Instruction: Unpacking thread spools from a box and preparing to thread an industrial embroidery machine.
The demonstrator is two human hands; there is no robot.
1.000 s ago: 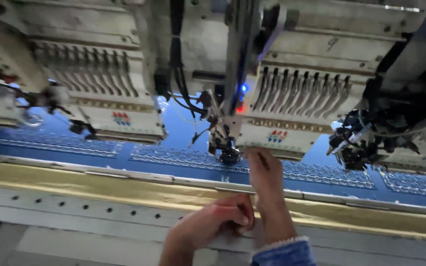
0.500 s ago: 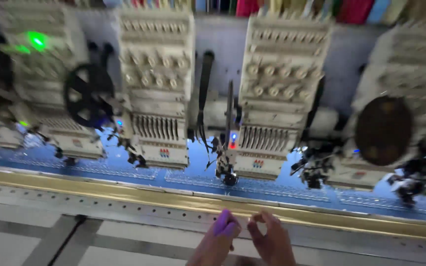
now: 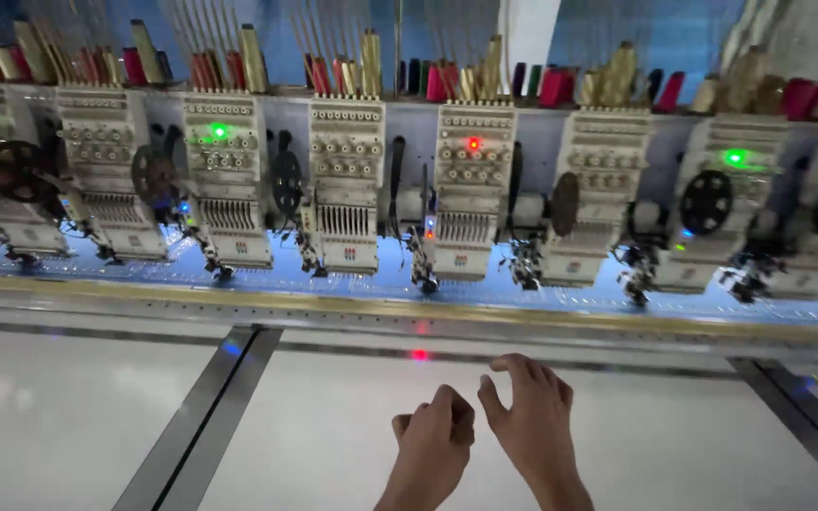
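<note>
White table [image 3: 78, 416] below my hands; embroidery heads [image 3: 346, 185] stand well beyond it, seven counted, edges possibly hiding more. My right hand [image 3: 530, 416] is spread, empty. My left hand [image 3: 435, 437] is curled, seemingly empty, just beside it.

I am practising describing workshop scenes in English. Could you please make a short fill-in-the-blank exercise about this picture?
1. The left hand is curled into a loose ____.
2. The right hand has its fingers spread and holds ____.
3. The embroidery head straight beyond the hands shows a ____ light, unlike the green lights on other heads.
4. Both hands hover above the pale ____ in front of the machine.

Missing words: fist; nothing; red; table
</note>
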